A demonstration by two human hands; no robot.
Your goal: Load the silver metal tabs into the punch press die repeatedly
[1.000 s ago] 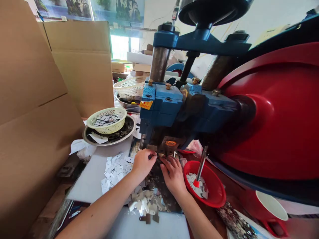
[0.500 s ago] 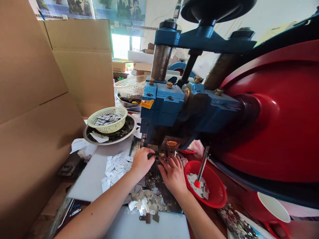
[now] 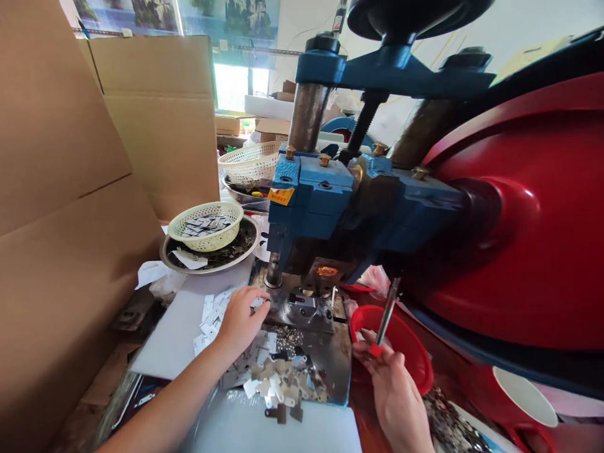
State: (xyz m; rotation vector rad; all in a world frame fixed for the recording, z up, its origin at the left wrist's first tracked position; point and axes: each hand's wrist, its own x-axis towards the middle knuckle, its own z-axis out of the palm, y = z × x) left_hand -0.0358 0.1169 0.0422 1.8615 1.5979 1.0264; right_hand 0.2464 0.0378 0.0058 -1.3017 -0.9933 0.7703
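Note:
A blue punch press [image 3: 321,201] with a red flywheel cover [image 3: 528,207] stands in front of me; its die [image 3: 302,305] lies bare under the ram. My left hand [image 3: 240,321] rests on a scatter of small silvery metal plates [image 3: 212,314] on a white board, fingers curled over them; whether it grips one is unclear. My right hand [image 3: 391,384] sits at the near rim of a red bowl [image 3: 410,352], fingers pinched near the red tip of a metal rod [image 3: 384,311] that leans into the bowl. Punched plates [image 3: 280,384] lie heaped below the die.
A cream basket [image 3: 207,225] holding plates sits in a steel dish [image 3: 170,259] at the back left, another basket [image 3: 248,162] behind it. Tall cardboard [image 3: 70,189] walls the left side. A red cup [image 3: 523,393] stands at the lower right.
Both hands have left the die: the left moved left onto the loose plates, the right pulled back and right to the red bowl. The die now lies uncovered.

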